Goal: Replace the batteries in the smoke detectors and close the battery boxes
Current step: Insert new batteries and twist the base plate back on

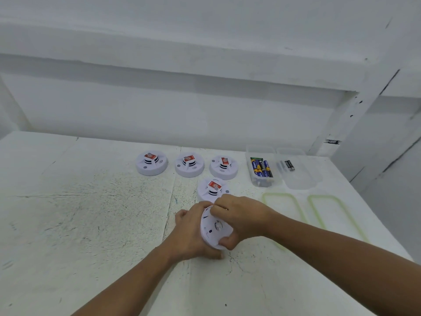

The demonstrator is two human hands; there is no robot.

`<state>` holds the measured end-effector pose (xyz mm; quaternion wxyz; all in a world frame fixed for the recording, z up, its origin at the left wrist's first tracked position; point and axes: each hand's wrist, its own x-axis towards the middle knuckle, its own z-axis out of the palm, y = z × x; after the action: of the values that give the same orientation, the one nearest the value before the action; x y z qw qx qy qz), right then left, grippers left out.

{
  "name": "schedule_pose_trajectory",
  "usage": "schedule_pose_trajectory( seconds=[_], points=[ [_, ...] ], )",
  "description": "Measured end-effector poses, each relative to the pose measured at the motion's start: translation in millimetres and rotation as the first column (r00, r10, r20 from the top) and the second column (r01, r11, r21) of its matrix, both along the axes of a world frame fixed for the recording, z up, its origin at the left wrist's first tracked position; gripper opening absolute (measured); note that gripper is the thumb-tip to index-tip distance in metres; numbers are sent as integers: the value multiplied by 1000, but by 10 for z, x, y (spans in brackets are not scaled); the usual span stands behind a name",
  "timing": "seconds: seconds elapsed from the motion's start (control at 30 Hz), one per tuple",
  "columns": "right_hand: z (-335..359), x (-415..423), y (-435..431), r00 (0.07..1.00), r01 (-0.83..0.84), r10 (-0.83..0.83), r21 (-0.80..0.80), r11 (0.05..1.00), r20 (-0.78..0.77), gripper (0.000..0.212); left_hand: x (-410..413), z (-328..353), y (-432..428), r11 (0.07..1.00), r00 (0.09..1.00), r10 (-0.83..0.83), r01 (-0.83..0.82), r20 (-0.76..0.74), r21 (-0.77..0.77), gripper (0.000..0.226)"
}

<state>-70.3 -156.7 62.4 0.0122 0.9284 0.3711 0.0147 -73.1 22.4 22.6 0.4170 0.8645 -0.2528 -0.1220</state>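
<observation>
Held one smoke detector [215,226] tipped up on edge low over the table [91,201], flat back facing the camera: left hand [193,233] wrapped round the rim from behind, right hand [241,217] pinching the rim top and bottom, thumb underneath. Spotted a second detector [213,189] just beyond the right knuckles, dome up, near edge hidden by that hand. Further out past both hands, saw three more detectors [152,163] [189,165] [224,167] in a row. Counted five total, four showing a red label on top, print too small to read. Out beyond and to the right of the right hand, found two clear tubs: near tub [255,179] stuffed with blue-and-yellow batteries [262,166], number hard to tell; far tub [303,179] with one black battery [289,165] for sure. Right of the right forearm, noticed two green-rimmed lids [282,210] [337,215] lying flat. Couldn't make out any brand.
</observation>
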Motion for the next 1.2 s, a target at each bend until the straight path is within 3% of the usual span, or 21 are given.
schedule_pose_trajectory(
  seconds=[0.13, 0.23, 0.97, 1.03, 1.13, 1.2],
  points=[
    [-41, 36, 11, 996, -39, 36, 27, 999, 85, 62, -34, 71, -35, 982, 999, 5, 2, 36, -187, 65],
    [-60, 71, 25, 994, -63, 61, 25, 998, 93, 64, -41, 65, -55, 971, 993, -7, 35, 119, -235, 50],
    [-174, 118, 16, 991, -46, 31, 108, 993, 129, 69, -77, 52, -63, 954, 987, 53, -4, 153, -301, 85],
    [-180, 117, 23, 992, -37, 22, 119, 992, 123, 69, -71, 40, -65, 952, 988, 50, -2, 149, -306, 80],
    [-209, 97, 12, 994, -9, -9, 165, 986, 107, 68, -70, 47, -79, 953, 990, 35, 9, 138, -302, 50],
    [-227, 90, 7, 992, -2, -19, 172, 985, 121, 68, -83, 55, -85, 954, 991, 38, 3, 130, -300, 49]
  ],
)
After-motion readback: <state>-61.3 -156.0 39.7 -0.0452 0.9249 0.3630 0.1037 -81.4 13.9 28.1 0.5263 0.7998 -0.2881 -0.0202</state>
